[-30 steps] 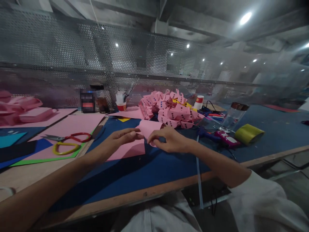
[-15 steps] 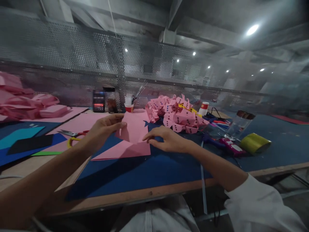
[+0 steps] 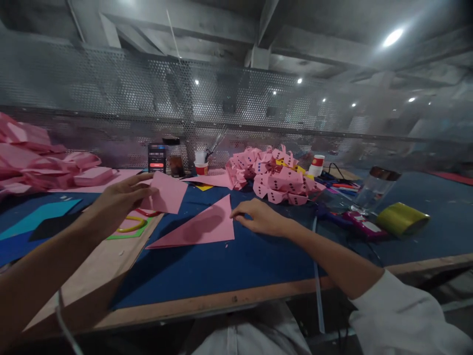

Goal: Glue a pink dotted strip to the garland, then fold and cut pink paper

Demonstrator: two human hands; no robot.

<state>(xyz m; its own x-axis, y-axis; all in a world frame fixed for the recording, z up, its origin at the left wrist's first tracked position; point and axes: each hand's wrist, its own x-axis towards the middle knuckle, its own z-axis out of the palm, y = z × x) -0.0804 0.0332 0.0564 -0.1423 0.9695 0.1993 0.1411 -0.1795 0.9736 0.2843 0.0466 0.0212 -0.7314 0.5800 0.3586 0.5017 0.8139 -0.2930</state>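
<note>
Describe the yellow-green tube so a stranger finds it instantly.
On the dark blue tabletop, look right to the clear, brown-lidded jar. Just right of its base lies a short, wide yellow-green tube, its open end facing right. Its colour and open end set it apart from the magenta object with pale patches on its left.

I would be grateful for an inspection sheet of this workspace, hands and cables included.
Surface: blue tabletop, small scraps on it.
Work pieces: pink sheet, raised; pink triangular piece, lying flat.
Clutter: heap of dotted pink paper shapes; yellow scissor handle; yellow roll.
Hands: left hand holds the sheet; right hand is at the triangular piece's right edge, grip unclear.
Cables: pale strip hangs over the front edge, possibly a cable.
Surroundings: perforated screen behind; ceiling lights.
</note>
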